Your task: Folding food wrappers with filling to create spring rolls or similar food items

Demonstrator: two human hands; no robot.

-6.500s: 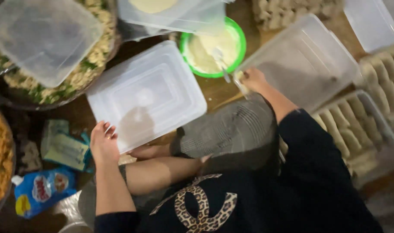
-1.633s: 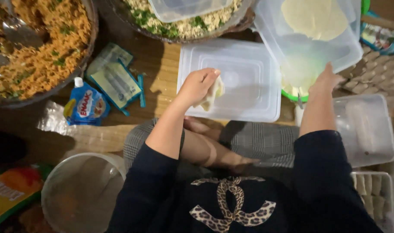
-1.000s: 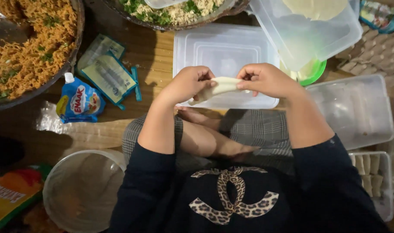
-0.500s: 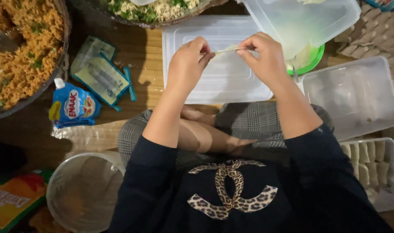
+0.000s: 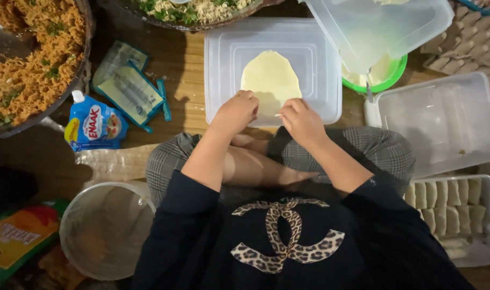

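Wooden flooring crowded with food tubs is seen from overhead, with a seated person's knees at the centre. A pale, thin dough sheet (image 5: 270,78) is laid flat on an upturned clear plastic lid (image 5: 320,64), its long axis running straight away from the body. Its near edge is met by both hands: the left hand (image 5: 237,111) and the right hand (image 5: 301,122) are set side by side, fingers curled and pinched down on that edge, so the sheet lies directly ahead of both, neither hand clearly the nearer. Beyond the lid, a dark bowl of chopped greens and crumbs (image 5: 196,9) is partly seen. To the right, a tilted clear tub (image 5: 384,27) is propped over a green bowl (image 5: 389,83), with an open clear box (image 5: 443,121) beside it and a box of finished rolls (image 5: 454,207) nearer the body. To the left, foil sachets (image 5: 129,88), a blue pouch (image 5: 94,124) and a bowl of orange noodles (image 5: 30,59) are ranged.
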